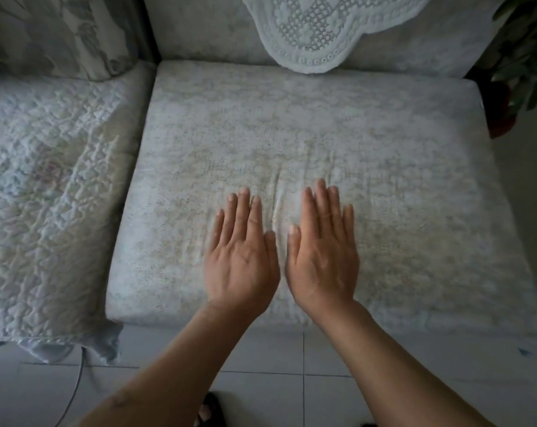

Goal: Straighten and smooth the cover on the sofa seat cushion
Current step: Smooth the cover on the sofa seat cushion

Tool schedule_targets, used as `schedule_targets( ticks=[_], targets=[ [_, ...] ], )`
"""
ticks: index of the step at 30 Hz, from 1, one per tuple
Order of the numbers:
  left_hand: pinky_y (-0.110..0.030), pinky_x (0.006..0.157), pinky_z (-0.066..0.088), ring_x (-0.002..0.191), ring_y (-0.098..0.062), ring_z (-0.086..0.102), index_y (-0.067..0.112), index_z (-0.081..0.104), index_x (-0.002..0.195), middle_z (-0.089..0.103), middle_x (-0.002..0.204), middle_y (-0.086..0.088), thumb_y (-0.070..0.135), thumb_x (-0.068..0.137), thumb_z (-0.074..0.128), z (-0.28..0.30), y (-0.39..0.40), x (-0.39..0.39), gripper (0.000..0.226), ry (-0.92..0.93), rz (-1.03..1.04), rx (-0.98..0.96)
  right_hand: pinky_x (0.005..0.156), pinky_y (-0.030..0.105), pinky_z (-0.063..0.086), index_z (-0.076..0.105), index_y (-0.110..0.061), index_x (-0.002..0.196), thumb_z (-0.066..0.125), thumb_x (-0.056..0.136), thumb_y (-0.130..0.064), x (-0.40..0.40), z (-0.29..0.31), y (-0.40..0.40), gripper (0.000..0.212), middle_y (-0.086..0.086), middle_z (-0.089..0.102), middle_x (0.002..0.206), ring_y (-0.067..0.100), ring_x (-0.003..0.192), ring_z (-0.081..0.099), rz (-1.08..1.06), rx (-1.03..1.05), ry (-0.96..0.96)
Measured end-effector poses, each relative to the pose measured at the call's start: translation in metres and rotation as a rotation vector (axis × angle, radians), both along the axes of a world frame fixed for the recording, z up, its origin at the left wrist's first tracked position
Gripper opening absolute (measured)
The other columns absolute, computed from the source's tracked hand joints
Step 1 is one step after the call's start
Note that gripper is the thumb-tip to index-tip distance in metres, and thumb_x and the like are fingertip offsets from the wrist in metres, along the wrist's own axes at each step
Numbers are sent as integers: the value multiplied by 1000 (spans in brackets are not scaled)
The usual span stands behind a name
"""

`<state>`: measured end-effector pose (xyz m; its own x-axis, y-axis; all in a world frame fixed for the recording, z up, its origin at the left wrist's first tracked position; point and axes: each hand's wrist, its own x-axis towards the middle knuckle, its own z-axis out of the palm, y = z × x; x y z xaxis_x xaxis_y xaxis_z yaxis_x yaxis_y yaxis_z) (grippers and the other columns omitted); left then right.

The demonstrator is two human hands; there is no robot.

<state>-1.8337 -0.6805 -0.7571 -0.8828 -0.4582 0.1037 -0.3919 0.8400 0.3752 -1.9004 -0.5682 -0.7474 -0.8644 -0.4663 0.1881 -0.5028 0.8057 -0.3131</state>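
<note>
Smoothing step: left hand and right hand, fingers straight, press flat side by side on cover mid-front of seat cushion; creases between them; next, likely sweep outward.

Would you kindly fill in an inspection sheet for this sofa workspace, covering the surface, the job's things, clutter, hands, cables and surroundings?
Surface: seat cushion, pale, mostly flat.
Job's things: cover lies over the cushion; small wrinkles run between and just beyond the fingertips.
Clutter: nothing seen on the cushion.
Hands: left hand and right hand lie flat, fingers straight, side by side near the front edge, palms down on the cover.
Cables: a thin cord trails over the floor at lower left.
Surroundings: quilted neighbouring cushion to the left, lace doily on the backrest, plant at right, tiled floor, a sandalled foot below.
</note>
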Motion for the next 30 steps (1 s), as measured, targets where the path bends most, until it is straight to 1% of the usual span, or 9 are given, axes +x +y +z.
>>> schedule_targets(
  ticks=[2, 4, 6, 13, 19, 21, 24, 27, 30],
  targets=[
    [-39, 133, 0, 162, -14, -11, 14, 9, 168, 1, 176, -4, 38, 113, 16, -10, 14, -10, 60, -50, -24, 21, 131, 47, 3, 14, -10, 166, 16, 112, -39, -6, -17, 18, 61, 9, 3, 175, 22, 162, -4, -28, 90, -49],
    [-38, 131, -8, 160, -13, -20, 17, -1, 168, -8, 177, -1, 43, 112, 8, -27, 26, -11, 63, -174, -47, 26, 130, 48, 2, 10, -10, 166, 4, 110, -47, -5, -40, 35, 68, 8, -4, 175, 22, 161, -11, -3, 266, -117],
    [-39, 131, -10, 159, -13, -23, 18, -7, 168, -14, 175, 1, 48, 108, 0, -40, 31, -9, 67, -253, -44, 8, 130, 48, 0, 8, -10, 166, 7, 110, -47, -4, -57, 45, 68, 8, -4, 175, 22, 160, -13, 20, 336, -132],
    [-37, 131, -10, 159, -13, -21, 16, 1, 168, -8, 177, -1, 43, 109, 5, -21, 35, -17, 66, -268, 0, 22, 131, 43, -1, 11, -12, 166, 8, 109, -44, -14, -35, 53, 66, 5, 1, 175, 18, 161, -9, 32, 198, -199],
    [-43, 133, 2, 163, -18, -10, 11, 9, 168, -1, 177, -7, 39, 112, 19, 8, 78, -50, 64, 1, -14, 1, 131, 45, 3, 12, -8, 166, 19, 112, -41, -44, -4, 96, 63, 8, 3, 175, 22, 162, -4, -77, 71, -12],
    [-43, 132, 0, 162, -18, -14, 13, 5, 168, -6, 176, -5, 42, 111, 16, -8, 93, -54, 65, -64, -21, 24, 131, 46, 2, 9, -7, 166, 18, 112, -43, -48, -17, 115, 65, 9, -1, 175, 22, 161, -7, -70, 152, -53],
    [-43, 131, -6, 159, -15, -24, 18, -8, 168, -19, 175, -1, 51, 108, 5, -37, 107, -53, 70, -255, -26, 11, 130, 49, 3, 7, -8, 166, 7, 108, -51, -47, -48, 132, 72, 9, -6, 174, 22, 161, -12, -33, 350, -156],
    [-41, 131, -10, 159, -14, -25, 20, -12, 167, -20, 174, 1, 53, 108, 4, -45, 105, -53, 70, -280, -23, -17, 130, 49, 2, 6, -8, 166, 7, 107, -52, -50, -56, 131, 73, 10, -5, 174, 23, 161, -12, -28, 351, -179],
    [-37, 129, -15, 158, -13, -26, 20, -13, 167, -20, 174, 2, 55, 105, -1, -34, 106, -53, 72, -307, -18, 6, 130, 47, -1, 4, -10, 166, 4, 106, -53, -52, -42, 135, 74, 8, -7, 174, 21, 160, -14, 18, 312, -241]
  ],
)
